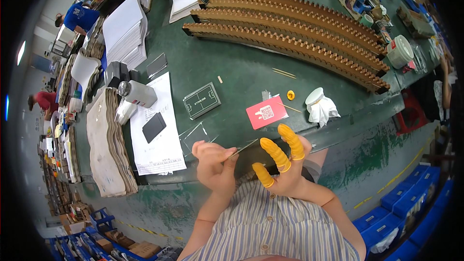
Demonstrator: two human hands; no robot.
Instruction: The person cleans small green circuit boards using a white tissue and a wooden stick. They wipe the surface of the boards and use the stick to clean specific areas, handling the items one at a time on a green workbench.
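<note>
At the table's front edge my left hand (216, 166) pinches a thin pale strip (245, 148) between thumb and fingers. I cannot make out whether it is a stick or a sheet seen edge-on. Just right of it my right hand (287, 176) has its fingers apart, with yellow finger cots on three fingers and nothing in the grasp. Beyond the left hand lies a clear thin pane (199, 137). A dark green box with white lines (202, 100) is farther back. A red card (267, 112) lies beyond the right hand, near a white cloth bundle (322, 108) and a yellow finger cot (291, 95).
Long slotted wooden racks (290, 34) span the far right of the green table (232, 72). Two thin sticks (284, 73) lie before them. Leftward are a printed sheet (159, 157) bearing a black pad (153, 127), a bottle (137, 94) and stacked cardboard (111, 145). Blue bins (382, 232) stand lower right.
</note>
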